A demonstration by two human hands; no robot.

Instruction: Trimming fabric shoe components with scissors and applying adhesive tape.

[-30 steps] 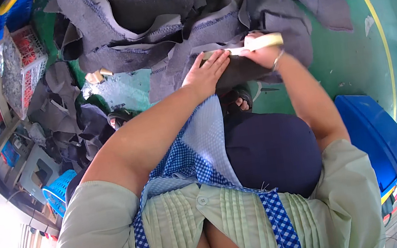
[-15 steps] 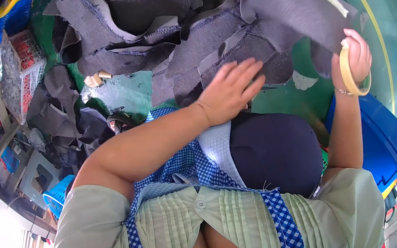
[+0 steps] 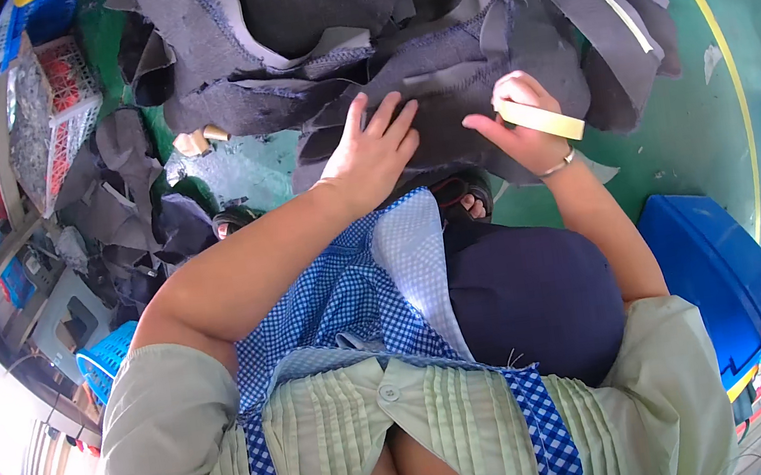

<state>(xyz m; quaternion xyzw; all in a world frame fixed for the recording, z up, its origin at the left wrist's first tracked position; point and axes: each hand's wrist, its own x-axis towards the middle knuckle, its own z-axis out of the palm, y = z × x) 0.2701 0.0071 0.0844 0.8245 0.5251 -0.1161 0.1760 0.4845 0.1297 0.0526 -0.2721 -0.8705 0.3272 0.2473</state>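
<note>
My left hand point(image 3: 370, 157) lies with its fingers spread on the near edge of a dark grey felt-like fabric piece point(image 3: 451, 113). In my right hand point(image 3: 533, 142) is a roll of cream masking tape point(image 3: 546, 119), its ring around the curled fingers and the thumb stretched out toward the left. This hand is over the right part of the same fabric. Two pale tape strips point(image 3: 628, 22) sit on grey flaps at the far right. Stitched seams and lighter grey edges show on the heaped pieces point(image 3: 310, 64).
Green floor point(image 3: 705, 147) with a yellow line lies to the right, near a blue bin point(image 3: 716, 270). Grey scraps point(image 3: 123, 214), a red-and-white crate point(image 3: 64, 96) and a light-blue basket point(image 3: 108, 360) are at the left. Small cardboard-coloured tubes point(image 3: 200, 141) lie by the fabric.
My right hand has come down and left with the tape roll, letting go of the taped flap, which now lies at the far right. My left hand has shifted left along the fabric.
</note>
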